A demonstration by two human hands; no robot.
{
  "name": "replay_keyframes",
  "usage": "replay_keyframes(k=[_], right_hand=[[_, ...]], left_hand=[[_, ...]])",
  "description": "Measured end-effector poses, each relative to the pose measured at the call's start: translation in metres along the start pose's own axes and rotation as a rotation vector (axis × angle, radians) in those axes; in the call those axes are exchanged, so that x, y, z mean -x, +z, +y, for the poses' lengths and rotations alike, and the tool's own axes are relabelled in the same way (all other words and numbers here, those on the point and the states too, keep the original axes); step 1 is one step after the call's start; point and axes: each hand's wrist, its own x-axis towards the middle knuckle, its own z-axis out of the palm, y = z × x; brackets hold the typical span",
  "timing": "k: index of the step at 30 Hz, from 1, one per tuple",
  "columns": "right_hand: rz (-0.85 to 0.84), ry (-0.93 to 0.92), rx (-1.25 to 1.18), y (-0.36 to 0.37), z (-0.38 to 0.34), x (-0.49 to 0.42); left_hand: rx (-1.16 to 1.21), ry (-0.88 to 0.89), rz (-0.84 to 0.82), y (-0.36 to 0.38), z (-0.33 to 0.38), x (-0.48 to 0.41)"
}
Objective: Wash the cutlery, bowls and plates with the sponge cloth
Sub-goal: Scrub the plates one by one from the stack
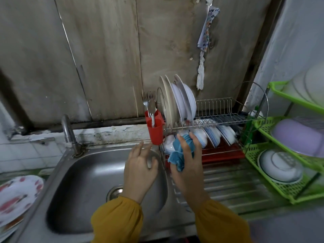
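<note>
My right hand (188, 163) grips a blue sponge cloth (180, 151) just in front of the wire dish rack (219, 118). My left hand (140, 165) hovers over the right side of the steel sink (84, 174) with its fingers loosely spread and nothing in it. Spoons and forks (150, 106) stand in a red cutlery cup (155, 128) hung on the rack's left end. Plates (178, 100) stand upright on the upper tier. Bowls (213, 135) lean in the lower tier over a red drip tray.
A tap (68, 132) stands at the sink's back left. Red-patterned plates (15, 197) are stacked at the left edge. A green plastic shelf (280, 172) on the right holds a white bowl and a lilac basin. The ribbed drainboard (233, 183) lies between them.
</note>
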Motion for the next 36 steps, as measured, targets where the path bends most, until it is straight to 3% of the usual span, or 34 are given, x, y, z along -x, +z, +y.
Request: replay_keyframes(k=[14, 19, 23, 28, 36], right_hand=[[-0.417, 0.193, -0.106, 0.029, -0.125, 0.129], [-0.546, 0.166, -0.16, 0.065, -0.163, 0.138], [-0.63, 0.09, -0.134, 0.102, -0.195, 0.141], [-0.737, 0.024, -0.172, 0.176, -0.237, 0.146], [-0.918, -0.011, -0.08, 0.308, -0.294, 0.143]], left_hand=[[-0.268, -0.106, -0.055, -0.099, -0.11, 0.133], [-0.442, 0.005, -0.032, -0.139, -0.16, 0.149], [-0.561, 0.001, -0.073, -0.167, -0.218, 0.156], [-0.667, -0.154, -0.182, -0.207, -0.306, 0.148], [-0.58, -0.247, -0.22, -0.251, -0.435, 0.117]])
